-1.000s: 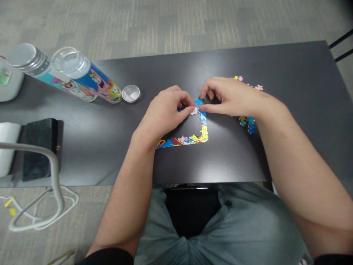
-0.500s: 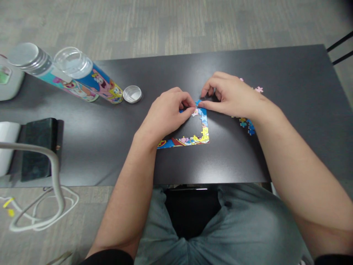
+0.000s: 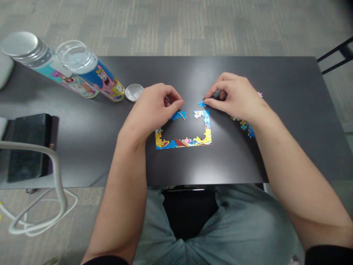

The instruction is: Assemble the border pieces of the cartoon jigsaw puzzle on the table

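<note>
— Where is your left hand (image 3: 154, 108)?
— It pinches a blue cardboard puzzle strip (image 3: 178, 115) on the dark counter (image 3: 82, 147); your right hand (image 3: 237, 97) pinches a small blue puzzle piece (image 3: 202, 104) above the colourful partly joined puzzle frame (image 3: 190, 140).

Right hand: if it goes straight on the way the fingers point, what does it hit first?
Right hand points left; likely the loose blue piece at its fingertips, then the left hand.
</note>
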`<state>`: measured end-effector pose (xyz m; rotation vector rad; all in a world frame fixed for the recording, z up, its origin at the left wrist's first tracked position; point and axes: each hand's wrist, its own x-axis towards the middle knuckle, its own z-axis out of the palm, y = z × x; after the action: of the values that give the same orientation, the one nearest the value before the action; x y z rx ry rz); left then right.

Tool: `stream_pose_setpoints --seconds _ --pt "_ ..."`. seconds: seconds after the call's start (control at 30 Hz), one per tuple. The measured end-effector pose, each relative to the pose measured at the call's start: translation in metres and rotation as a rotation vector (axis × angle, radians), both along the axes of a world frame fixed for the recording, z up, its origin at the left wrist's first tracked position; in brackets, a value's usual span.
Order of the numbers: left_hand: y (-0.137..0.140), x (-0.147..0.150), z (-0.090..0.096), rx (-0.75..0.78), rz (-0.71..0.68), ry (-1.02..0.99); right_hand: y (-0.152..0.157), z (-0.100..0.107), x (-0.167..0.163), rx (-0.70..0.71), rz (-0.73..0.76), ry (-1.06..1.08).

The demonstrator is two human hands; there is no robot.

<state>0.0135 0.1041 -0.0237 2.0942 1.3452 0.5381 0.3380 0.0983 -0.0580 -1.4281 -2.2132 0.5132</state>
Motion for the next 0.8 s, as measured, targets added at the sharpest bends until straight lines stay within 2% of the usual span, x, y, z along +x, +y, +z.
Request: stream_pose_setpoints --seconds 0.1,0.27,0.63,0.8 --pt "-0.001 -0.002 0.005 -0.056 0.015 0.016 -0.003 0.004 -0.003 0.006 -0.046 -0.002" --pt "0.001 -0.002 0.002 -0.118 -0.016 0.018 -0.008 0.011 -0.007 -0.035 -0.03 0.003" --pt "0.009 -0.005 -0.013 -0.099 -0.045 0.024 -0.005 0.005 -0.005 -0.091 -0.014 0.1" --pt "0.008 -0.002 -0.013 -0.09 -0.038 0.028 -0.006 0.006 -0.009 -0.196 -0.056 0.162"
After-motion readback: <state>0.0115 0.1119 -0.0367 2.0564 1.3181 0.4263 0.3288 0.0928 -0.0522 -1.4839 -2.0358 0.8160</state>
